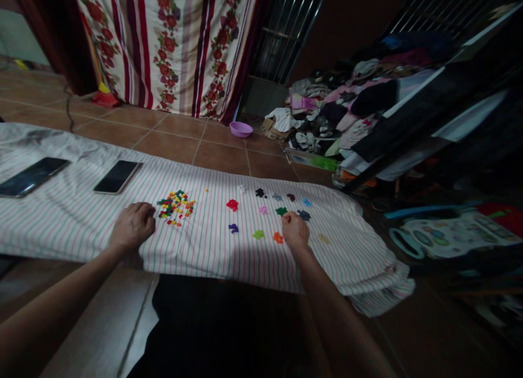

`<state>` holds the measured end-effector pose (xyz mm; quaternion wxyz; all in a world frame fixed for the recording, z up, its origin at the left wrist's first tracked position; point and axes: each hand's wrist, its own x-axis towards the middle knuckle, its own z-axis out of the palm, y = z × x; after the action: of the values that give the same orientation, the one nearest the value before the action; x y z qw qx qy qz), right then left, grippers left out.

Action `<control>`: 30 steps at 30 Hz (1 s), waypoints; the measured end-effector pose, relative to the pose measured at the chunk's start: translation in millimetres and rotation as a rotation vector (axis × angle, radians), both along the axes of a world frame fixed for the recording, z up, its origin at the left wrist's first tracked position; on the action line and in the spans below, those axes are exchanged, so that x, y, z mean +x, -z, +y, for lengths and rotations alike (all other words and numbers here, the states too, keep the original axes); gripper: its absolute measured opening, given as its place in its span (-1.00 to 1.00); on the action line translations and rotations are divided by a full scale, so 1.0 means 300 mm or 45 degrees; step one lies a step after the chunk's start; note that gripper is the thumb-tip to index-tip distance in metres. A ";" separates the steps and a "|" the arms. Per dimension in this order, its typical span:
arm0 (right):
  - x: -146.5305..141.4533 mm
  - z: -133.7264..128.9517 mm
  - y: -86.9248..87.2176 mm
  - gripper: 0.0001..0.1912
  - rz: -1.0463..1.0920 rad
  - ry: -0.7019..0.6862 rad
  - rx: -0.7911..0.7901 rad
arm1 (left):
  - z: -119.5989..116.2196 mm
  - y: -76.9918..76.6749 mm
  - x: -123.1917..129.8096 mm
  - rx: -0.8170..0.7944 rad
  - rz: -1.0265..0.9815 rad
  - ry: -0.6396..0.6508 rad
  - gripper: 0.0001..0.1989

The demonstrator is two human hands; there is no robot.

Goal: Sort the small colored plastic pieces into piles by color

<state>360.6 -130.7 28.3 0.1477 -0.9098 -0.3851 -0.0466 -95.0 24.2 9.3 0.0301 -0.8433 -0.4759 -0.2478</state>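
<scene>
On the striped cloth (212,252) my left hand (134,223) rests with fingers curled, just left of a mixed pile of small colored pieces (176,208). What it holds, if anything, is hidden. My right hand (295,230) is pinched beside the dark green pile (281,211) and the orange pile (278,237); nothing can be made out in its fingertips. Around it lie single-color piles: red (232,205), pink (262,209), lime green (258,234), dark blue (233,228), black (260,193), grey-blue (303,215) and beige (324,238). One yellow-orange piece (206,190) lies apart.
Two dark-screened devices, a phone (118,177) and a larger one (33,176), lie at the left of the cloth. Beyond it are a purple basin (241,129) on the tiled floor, a floral curtain (167,46) and heaped clothes (339,103).
</scene>
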 end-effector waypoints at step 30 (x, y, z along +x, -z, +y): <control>-0.727 0.307 -0.008 -0.71 0.405 -1.238 0.174 | -0.008 -0.007 0.015 -0.033 -0.004 -0.045 -0.83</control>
<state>142.5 -38.7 30.8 0.2682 -0.6096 -0.7325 0.1412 -90.5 21.8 11.4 0.0228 -0.8347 -0.4940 -0.2422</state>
